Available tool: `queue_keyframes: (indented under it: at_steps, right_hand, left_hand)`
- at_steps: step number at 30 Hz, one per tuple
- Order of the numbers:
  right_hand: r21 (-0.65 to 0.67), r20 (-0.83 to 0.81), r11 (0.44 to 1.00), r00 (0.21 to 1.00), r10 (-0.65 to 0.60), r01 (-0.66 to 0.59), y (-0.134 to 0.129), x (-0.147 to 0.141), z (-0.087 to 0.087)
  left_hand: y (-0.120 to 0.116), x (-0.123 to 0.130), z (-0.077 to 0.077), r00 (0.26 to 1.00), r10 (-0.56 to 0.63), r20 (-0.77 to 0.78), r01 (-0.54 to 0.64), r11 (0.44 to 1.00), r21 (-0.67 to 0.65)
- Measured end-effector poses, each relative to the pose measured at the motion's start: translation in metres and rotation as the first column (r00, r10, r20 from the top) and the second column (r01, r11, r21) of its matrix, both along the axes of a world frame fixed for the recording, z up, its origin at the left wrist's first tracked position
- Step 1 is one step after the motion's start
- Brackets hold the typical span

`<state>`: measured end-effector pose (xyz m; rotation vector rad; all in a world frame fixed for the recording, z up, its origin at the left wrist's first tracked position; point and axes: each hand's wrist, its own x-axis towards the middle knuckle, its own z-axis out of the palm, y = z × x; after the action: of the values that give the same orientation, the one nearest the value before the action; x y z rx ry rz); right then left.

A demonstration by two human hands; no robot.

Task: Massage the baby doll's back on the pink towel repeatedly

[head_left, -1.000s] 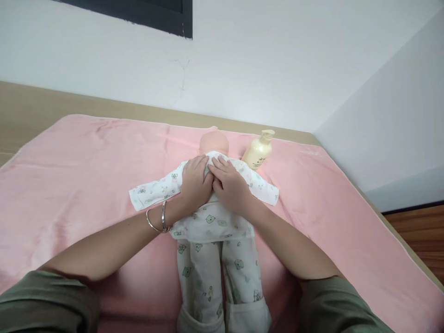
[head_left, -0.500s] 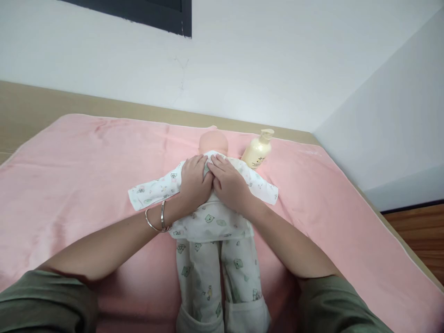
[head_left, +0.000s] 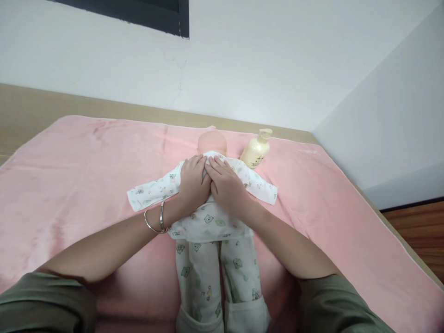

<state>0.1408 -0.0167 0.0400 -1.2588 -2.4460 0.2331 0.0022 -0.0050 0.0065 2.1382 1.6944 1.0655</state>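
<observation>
A baby doll [head_left: 212, 226] in white patterned pyjamas lies face down, its bald head [head_left: 212, 140] pointing away from me and its sleeves spread to both sides. My left hand [head_left: 194, 180] lies flat on the left of its upper back, fingers stretched toward the neck. On the right of the upper back rests my right hand [head_left: 227, 185], also flat, its fingertips close to those of the left. Both palms touch the cloth of the top, and neither hand grips anything. The part of the back beneath them is hidden.
A pale yellow pump bottle [head_left: 256, 150] stands tilted by the doll's right-side shoulder. Under everything spreads a pink blanket [head_left: 93, 175] on a wooden surface [head_left: 31, 104]. White walls [head_left: 260, 60] rise behind and at the right; a dark frame [head_left: 163, 21] is at the top.
My right hand has slid very slightly left and down on the doll's back. The whole view has shifted a little; the doll and bottle otherwise stay put.
</observation>
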Motion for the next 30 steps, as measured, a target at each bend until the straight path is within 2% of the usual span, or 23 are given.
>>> queue_keyframes:
  at_steps: [2, 6, 9, 13, 16, 18, 20, 25, 27, 30]
  right_hand:
    - [-0.057, -0.04, 0.998, 0.999, -0.021, 0.018, 0.01, 0.003, -0.002]
    - [-0.182, -0.064, 0.956, 0.967, -0.246, 0.231, 0.04, 0.017, -0.005]
    - [-0.187, -0.012, 0.939, 0.955, -0.297, 0.289, 0.046, 0.021, -0.005]
    - [-0.086, 0.066, 0.943, 0.947, -0.316, 0.32, 0.022, 0.011, -0.001]
    - [0.016, 0.089, 0.946, 0.941, -0.325, 0.325, -0.003, 0.0, 0.002]
    - [0.042, 0.094, 0.948, 0.943, -0.319, 0.316, -0.009, -0.002, 0.004]
    - [0.012, 0.083, 0.954, 0.951, -0.299, 0.299, -0.003, 0.001, 0.005]
    - [-0.13, 0.05, 0.943, 0.952, -0.303, 0.307, 0.039, 0.019, 0.003]
    - [-0.107, 0.08, 0.945, 0.95, -0.301, 0.308, 0.043, 0.021, 0.002]
    - [0.005, 0.104, 0.967, 0.961, -0.255, 0.256, 0.027, 0.015, 0.001]
  left_hand:
    - [-0.002, 0.001, 0.0, 1.0, 0.006, -0.024, -0.006, 1.0, 0.005]
    - [-0.013, 0.005, -0.002, 0.996, 0.012, -0.088, -0.008, 0.999, 0.047]
    - [-0.016, 0.007, -0.001, 0.993, 0.025, -0.112, -0.018, 0.998, 0.06]
    - [-0.002, 0.0, 0.009, 0.99, 0.035, -0.136, -0.039, 0.999, -0.03]
    - [0.011, -0.008, 0.019, 0.989, 0.009, -0.145, -0.028, 0.992, -0.127]
    - [0.014, -0.01, 0.023, 0.983, -0.016, -0.181, -0.012, 0.988, -0.151]
    - [0.009, -0.008, 0.024, 0.968, -0.041, -0.247, 0.013, 0.993, -0.116]
    - [-0.02, 0.004, 0.019, 0.94, -0.032, -0.339, 0.051, 0.998, 0.048]
    - [-0.023, 0.005, 0.019, 0.941, -0.027, -0.338, 0.047, 0.998, 0.051]
    - [-0.01, -0.001, 0.022, 0.948, -0.054, -0.313, 0.053, 0.999, -0.014]
